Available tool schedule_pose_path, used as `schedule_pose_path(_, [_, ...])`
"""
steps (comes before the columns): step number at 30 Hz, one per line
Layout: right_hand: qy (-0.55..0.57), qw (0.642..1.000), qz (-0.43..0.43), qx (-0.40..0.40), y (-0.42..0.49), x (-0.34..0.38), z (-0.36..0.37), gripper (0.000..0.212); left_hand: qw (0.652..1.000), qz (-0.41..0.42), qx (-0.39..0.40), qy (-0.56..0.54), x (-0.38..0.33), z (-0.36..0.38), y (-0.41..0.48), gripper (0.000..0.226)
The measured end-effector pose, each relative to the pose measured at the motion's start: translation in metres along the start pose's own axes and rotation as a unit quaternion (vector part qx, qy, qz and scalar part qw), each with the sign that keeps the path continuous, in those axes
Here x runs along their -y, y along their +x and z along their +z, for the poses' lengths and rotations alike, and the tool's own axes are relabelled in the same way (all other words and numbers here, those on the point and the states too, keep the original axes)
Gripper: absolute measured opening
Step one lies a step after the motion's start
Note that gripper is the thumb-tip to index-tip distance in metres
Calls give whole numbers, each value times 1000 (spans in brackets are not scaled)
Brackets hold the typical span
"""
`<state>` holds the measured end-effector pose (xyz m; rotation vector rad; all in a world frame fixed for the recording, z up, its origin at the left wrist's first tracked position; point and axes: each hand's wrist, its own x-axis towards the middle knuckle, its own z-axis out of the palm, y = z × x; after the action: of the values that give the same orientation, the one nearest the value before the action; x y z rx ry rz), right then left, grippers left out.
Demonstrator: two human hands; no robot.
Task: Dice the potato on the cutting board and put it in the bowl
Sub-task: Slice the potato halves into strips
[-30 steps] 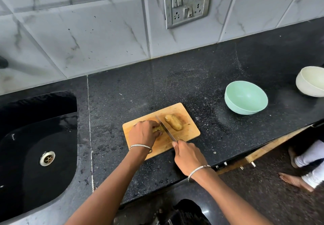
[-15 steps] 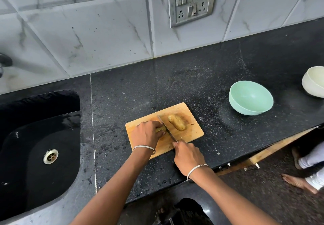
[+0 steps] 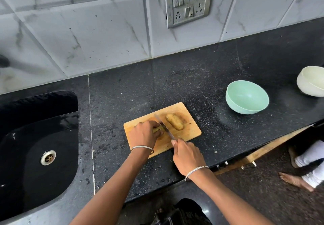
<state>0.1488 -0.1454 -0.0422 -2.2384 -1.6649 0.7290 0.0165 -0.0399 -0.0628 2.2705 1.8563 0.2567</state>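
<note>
Knife [image 3: 164, 126] lies between potato halves [image 3: 175, 121], bowl [image 3: 245, 108] well apart.

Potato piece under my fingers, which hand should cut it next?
Right. The right hand grips the knife, its blade beside the potato piece that the left hand holds on the cutting board.

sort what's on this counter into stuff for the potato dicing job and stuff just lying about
For the job: board, knife in the right hand, potato piece under the left hand, other potato piece, green bowl (nearest, probably the one to fill).

Lying about: white bowl, sink, switch panel.
</note>
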Motion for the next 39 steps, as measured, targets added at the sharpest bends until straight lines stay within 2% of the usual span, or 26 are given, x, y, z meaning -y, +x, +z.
schedule_pose_path(15, [7,1000,11,-6,3,-3,10,35,998,44,-16,-31,-1,-1,0,32])
schedule_pose_path(19, [-1,1000,19,6,2,-1,11,33,995,90,5,-34,-3,-2,2,44])
schedule_pose_path(25, [-15,1000,20,8,2,-3,12,33,979,197,48,36,-9,-10,12,27])
schedule_pose_path(32, [-31,999,15,13,1,-4,11,30,972,196,92,89,-17,-21,19,26])
schedule_pose_path(39, [-26,1000,11,12,-18,-21,8,34,973,186,124,63,-16,-21,23,27])
